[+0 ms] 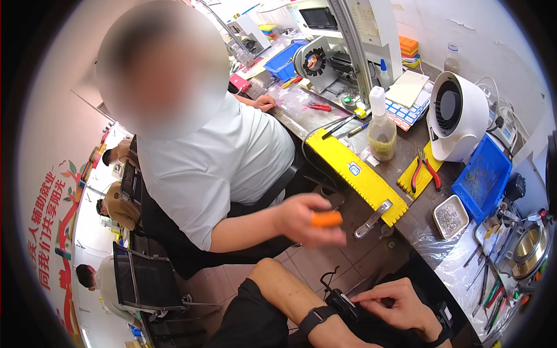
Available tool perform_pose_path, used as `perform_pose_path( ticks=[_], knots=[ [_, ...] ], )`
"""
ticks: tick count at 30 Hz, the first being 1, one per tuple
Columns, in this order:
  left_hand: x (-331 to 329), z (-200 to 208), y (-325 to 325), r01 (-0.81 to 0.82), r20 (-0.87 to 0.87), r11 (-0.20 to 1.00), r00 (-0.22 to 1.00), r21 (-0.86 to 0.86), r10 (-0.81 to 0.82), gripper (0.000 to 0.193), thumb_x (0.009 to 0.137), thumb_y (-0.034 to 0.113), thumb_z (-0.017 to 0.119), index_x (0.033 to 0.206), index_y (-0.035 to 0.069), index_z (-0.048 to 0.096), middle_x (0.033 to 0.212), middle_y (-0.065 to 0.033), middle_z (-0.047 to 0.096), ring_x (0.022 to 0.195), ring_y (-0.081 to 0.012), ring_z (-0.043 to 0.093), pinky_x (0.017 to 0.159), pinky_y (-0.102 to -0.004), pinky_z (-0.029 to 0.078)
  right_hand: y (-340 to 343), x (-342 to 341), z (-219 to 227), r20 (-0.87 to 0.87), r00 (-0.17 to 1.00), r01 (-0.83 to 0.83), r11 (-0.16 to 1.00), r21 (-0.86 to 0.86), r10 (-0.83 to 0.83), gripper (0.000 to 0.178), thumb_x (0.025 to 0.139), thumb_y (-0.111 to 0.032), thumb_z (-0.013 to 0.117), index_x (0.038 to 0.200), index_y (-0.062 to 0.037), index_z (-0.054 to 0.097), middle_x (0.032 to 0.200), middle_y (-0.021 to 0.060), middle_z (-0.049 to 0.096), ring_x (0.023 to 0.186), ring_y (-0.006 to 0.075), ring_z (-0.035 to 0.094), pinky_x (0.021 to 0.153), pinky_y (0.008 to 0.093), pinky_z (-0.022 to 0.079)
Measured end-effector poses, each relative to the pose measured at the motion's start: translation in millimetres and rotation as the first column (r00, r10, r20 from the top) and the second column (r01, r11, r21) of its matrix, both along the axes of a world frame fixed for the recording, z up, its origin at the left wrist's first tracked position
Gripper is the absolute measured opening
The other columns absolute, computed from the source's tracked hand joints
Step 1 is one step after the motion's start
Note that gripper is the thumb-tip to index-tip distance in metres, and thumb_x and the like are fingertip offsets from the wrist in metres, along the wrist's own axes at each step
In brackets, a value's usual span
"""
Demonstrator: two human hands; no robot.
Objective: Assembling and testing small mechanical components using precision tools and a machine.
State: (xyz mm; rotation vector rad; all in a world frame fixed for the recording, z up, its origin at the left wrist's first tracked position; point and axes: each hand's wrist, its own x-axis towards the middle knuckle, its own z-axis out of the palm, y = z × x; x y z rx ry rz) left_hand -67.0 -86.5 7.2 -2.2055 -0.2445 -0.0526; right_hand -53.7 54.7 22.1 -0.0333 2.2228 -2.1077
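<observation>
Seemingly, handling of the small black device at five o'clock was partway along, release still left: the right hand, loosely curled, had fingertips at its edge, grip unclear; the left hand's state could not be told

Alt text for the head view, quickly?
The wearer's right hand touches a small black device, low in view. Ahead, a seated person in a pale shirt holds out a blurred hand with something orange; alongside, a workbench carries red-handled pliers, a blue tray and a white fan.
</observation>
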Motion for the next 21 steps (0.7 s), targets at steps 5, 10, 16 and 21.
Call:
perform_pose_path(
  ticks=[5, 10, 16, 21],
  knots=[
    [-7, 54, 25, -0.178, 0.319, 0.969, 0.921, -0.169, 0.225, 0.006, 0.091, 0.002, 0.049, 0.094, 0.006, 0.047, 0.076, -0.0029, 0.041, 0.073, -0.021, 0.048, 0.082, -0.0451, 0.041, 3, -6, -5, 0.049, 0.989, 0.141, 0.99, 0.023, -0.142, 0.019, 0.084, -0.001, 0.07, 0.101, -0.0057, 0.078, 0.074, 0.009, 0.072, 0.063, 0.0101, 0.066, 0.06, 0.0224, 0.05],
    [-6, 52, 26, -0.185, 0.323, 0.97, 0.919, -0.157, 0.227, 0.004, 0.089, 0.003, 0.051, 0.088, 0.006, 0.049, 0.074, -0.003, 0.043, 0.072, -0.0206, 0.049, 0.084, -0.0446, 0.043, 8, 0, -4, 0.06, 0.987, 0.146, 0.988, 0.042, -0.149, 0.017, 0.084, -0.002, 0.07, 0.099, -0.0051, 0.078, 0.073, 0.0084, 0.072, 0.062, 0.0098, 0.066, 0.059, 0.0222, 0.049],
    [-1, 57, 36, -0.207, 0.332, 0.967, 0.91, -0.15, 0.247, 0.008, 0.087, 0.004, 0.053, 0.079, 0.006, 0.053, 0.071, -0.0031, 0.046, 0.07, -0.0199, 0.051, 0.086, -0.0438, 0.046, 8, 11, 1, 0.004, 0.99, 0.144, 0.99, -0.005, -0.144, 0.017, 0.084, -0.002, 0.07, 0.099, -0.0056, 0.078, 0.073, 0.0076, 0.072, 0.062, 0.0094, 0.066, 0.058, 0.0227, 0.048],
    [-9, 71, 45, -0.169, 0.463, 0.978, 0.862, -0.119, 0.205, 0.018, 0.084, 0.006, 0.057, 0.066, 0.006, 0.055, 0.062, -0.0006, 0.046, 0.061, -0.0169, 0.049, 0.083, -0.0402, 0.049, 3, 22, -13, -0.065, 0.967, 0.25, 0.965, 0.08, -0.245, 0.017, 0.085, -0.004, 0.07, 0.1, -0.0062, 0.077, 0.073, 0.0096, 0.07, 0.058, 0.0151, 0.064, 0.053, 0.0256, 0.047]
  ],
)
